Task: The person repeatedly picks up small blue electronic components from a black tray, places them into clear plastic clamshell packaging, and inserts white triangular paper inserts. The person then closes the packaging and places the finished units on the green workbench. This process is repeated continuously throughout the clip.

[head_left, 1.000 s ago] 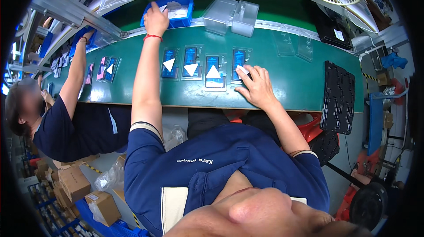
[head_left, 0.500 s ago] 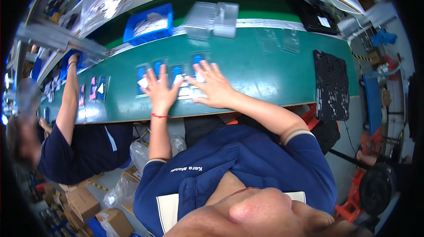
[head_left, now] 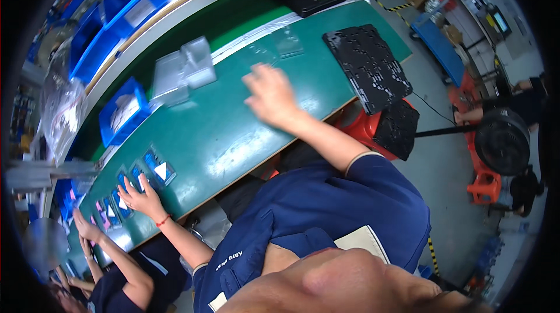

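Note:
My left hand (head_left: 143,199) is spread low over a row of clear plastic trays holding blue pieces, its fingers at the near edges. Nearest its fingertips is one blue-filled tray (head_left: 137,172); another blue-filled tray (head_left: 156,161) with a white triangular piece lies just to its right. My right hand (head_left: 271,96) is over the middle of the green bench (head_left: 233,132), fingers apart, somewhat blurred and holding nothing visible. Beyond its fingertips lie flat, clear plastic trays (head_left: 289,44). Whether the left fingers touch the trays is hard to tell.
A blue bin (head_left: 123,112) with white pieces and stacked clear boxes (head_left: 184,71) stand along the bench's back. A black slotted tray (head_left: 368,68) lies at the right end. At left, a co-worker's hand (head_left: 87,227) is by pink pieces. A fan (head_left: 501,141) stands right.
The view has swung to the right. My right hand has left the blue-filled trays and moved rightward toward the clear empty ones. My left hand stays by the blue-filled trays, now closer to the co-worker's row.

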Action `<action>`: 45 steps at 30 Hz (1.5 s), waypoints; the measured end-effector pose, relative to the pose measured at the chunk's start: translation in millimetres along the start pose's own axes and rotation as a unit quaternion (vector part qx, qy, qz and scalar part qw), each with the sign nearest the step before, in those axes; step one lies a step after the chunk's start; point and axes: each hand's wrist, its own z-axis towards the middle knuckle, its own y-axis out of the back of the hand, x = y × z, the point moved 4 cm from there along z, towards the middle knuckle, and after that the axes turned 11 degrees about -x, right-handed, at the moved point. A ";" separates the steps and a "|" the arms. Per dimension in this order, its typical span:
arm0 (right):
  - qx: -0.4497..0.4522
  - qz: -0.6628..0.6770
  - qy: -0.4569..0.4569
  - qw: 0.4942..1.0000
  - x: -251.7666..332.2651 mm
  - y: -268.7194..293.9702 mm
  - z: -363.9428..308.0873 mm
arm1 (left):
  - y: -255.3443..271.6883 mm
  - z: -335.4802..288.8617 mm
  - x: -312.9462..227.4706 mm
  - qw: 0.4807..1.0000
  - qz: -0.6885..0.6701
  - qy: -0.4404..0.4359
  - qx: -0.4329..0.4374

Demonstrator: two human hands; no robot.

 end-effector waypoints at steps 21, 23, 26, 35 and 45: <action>-0.198 -0.463 -0.348 0.790 -229.1 265.1 -131.4 | -4.8 -45.3 -320.9 0.873 -0.395 -0.241 0.156; -0.191 -0.512 -0.419 0.725 -282.2 260.4 -199.8 | -5.2 -47.9 -322.5 0.876 -0.390 -0.241 0.148; -0.153 -0.508 -0.497 0.687 -349.1 218.0 -301.0 | -13.5 -52.2 -327.7 0.876 -0.384 -0.241 0.161; -0.022 -0.486 -0.525 0.699 -368.5 131.5 -362.5 | -18.2 -53.7 -323.5 0.886 -0.377 -0.230 0.144; -0.343 -0.408 -0.457 0.712 -319.2 234.3 -229.0 | -9.8 -52.0 -320.7 0.880 -0.418 -0.180 0.134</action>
